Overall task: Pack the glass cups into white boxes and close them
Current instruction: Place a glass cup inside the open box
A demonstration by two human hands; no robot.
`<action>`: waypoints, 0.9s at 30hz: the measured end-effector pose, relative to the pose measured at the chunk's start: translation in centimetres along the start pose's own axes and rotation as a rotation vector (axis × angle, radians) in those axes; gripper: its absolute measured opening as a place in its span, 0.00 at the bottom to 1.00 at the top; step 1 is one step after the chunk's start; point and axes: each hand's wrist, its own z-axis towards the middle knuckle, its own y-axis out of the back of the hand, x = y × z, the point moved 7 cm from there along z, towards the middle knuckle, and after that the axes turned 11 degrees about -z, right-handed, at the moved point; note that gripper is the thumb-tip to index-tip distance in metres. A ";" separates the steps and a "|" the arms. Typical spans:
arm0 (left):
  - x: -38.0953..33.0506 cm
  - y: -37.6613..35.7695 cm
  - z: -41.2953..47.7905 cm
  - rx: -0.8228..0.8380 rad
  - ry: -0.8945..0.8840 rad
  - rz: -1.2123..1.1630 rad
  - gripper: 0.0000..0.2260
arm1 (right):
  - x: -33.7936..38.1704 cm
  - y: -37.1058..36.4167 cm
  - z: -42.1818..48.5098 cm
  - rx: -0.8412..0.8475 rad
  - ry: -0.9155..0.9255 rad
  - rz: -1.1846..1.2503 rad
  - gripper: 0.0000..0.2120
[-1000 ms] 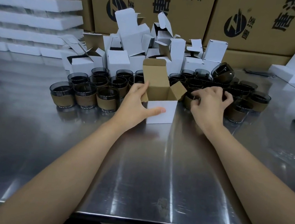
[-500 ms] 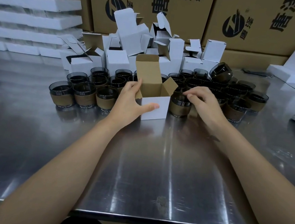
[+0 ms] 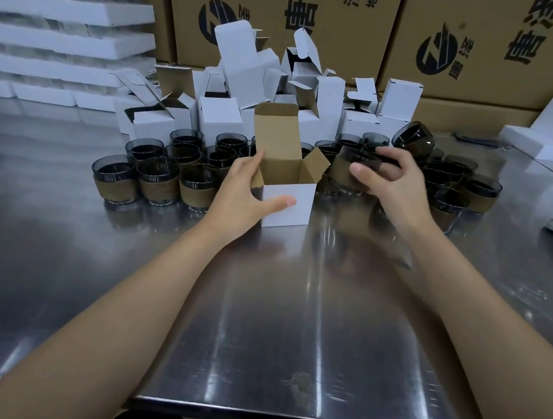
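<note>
Glass cup (image 3: pixel 348 169), blurred, gripped in the right hand (image 3: pixel 393 186), raised just right of the open white box (image 3: pixel 287 203) on the bench (image 3: pixel 256 310); the left hand (image 3: pixel 240 196) clasps that box's left wall. Mouth faces up.

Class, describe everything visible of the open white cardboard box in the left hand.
The white cardboard box stands upright on the metal table, brown inside. Its top is open: the lid flap stands up at the back, a side flap splays right. The left hand grips its left side, thumb on the front.
</note>
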 end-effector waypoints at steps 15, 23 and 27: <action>-0.5 -1.4 -0.2 0.017 -0.042 -0.057 0.45 | 6.7 -4.5 -1.5 -0.041 0.274 -0.196 0.13; -0.6 -1.5 -0.3 0.023 -0.031 -0.059 0.46 | 4.5 -5.8 -1.6 0.107 0.339 -0.458 0.13; -0.7 -1.4 -0.3 0.017 -0.027 -0.074 0.46 | 3.5 -6.5 -1.6 0.207 0.383 -0.596 0.15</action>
